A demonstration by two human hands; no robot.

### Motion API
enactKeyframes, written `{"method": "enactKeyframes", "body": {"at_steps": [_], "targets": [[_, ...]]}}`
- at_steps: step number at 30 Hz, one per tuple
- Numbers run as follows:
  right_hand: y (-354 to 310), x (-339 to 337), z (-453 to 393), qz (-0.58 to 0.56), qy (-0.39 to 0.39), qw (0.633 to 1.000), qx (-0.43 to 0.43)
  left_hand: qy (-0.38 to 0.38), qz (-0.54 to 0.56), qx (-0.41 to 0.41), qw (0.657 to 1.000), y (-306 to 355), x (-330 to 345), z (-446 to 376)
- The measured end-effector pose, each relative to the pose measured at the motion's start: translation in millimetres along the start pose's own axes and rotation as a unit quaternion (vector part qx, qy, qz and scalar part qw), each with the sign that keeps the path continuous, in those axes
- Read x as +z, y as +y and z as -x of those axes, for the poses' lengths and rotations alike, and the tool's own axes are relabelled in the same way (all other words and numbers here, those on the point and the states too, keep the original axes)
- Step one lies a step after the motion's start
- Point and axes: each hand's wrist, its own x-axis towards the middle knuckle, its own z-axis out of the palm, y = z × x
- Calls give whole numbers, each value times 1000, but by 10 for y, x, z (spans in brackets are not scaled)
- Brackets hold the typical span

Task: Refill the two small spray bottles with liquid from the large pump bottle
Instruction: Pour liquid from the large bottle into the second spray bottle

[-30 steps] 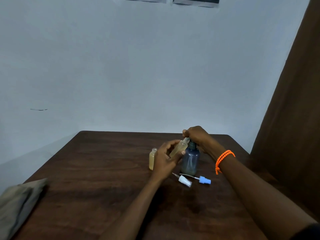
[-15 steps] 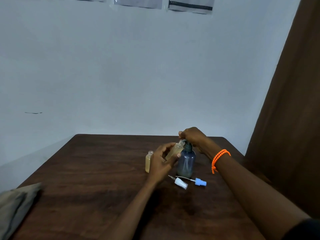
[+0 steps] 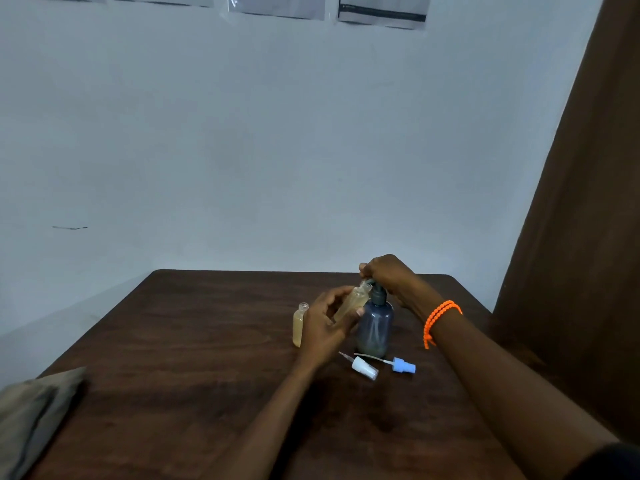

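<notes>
Two small clear plastic bottles are in play: one [image 3: 299, 325] stands uncapped on the dark wooden table [image 3: 194, 341], the other [image 3: 351, 303] tilts in the left hand [image 3: 329, 323], fingers curled around it, mouth at the spout of the grey-blue pump bottle [image 3: 375, 327]. The right hand [image 3: 388, 273] curls over the pump head. If the narrow mouth slips off the spout, liquid will likely spill onto the table.

Dark wooden table [image 3: 173, 393], pump bottle [image 3: 374, 327], small bottle [image 3: 299, 325], two spray caps [image 3: 364, 368], cloth [image 3: 31, 410]
</notes>
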Motion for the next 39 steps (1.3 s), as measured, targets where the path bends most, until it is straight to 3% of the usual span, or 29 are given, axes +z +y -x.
{"method": "enactKeyframes", "body": {"at_steps": [39], "targets": [[113, 55, 0, -45, 7, 999, 0, 2, -13, 7, 1000, -3, 1, -10]]}}
